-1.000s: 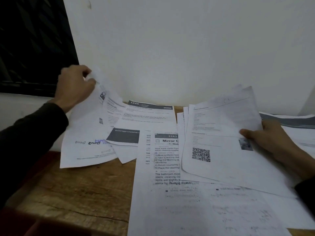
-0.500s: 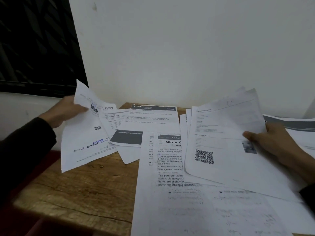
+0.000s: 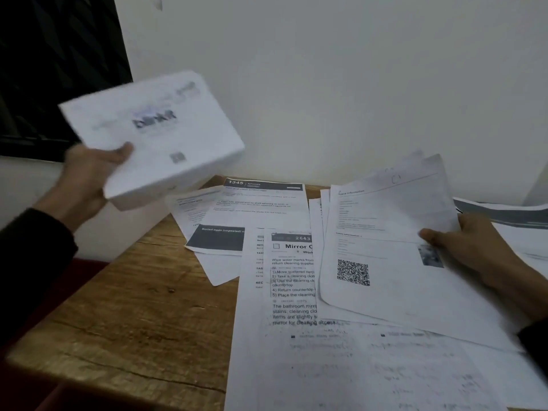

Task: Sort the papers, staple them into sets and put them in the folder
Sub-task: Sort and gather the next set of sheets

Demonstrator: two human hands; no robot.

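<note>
Room: we are facing a pale wall with a dark window at upper left.
Bench: the wooden bench is carrying loose papers across centre and right.
Left hand: our left hand is gripping a blurred "blinkit" sheet in the air at upper left, thumb on top.
Right hand: our right hand is pinching a QR-coded sheaf at right.

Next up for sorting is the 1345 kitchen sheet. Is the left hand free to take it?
Probably not yet: the left hand holds the blinkit sheet aloft. The 1345 kitchen sheet lies mostly uncovered.
</note>
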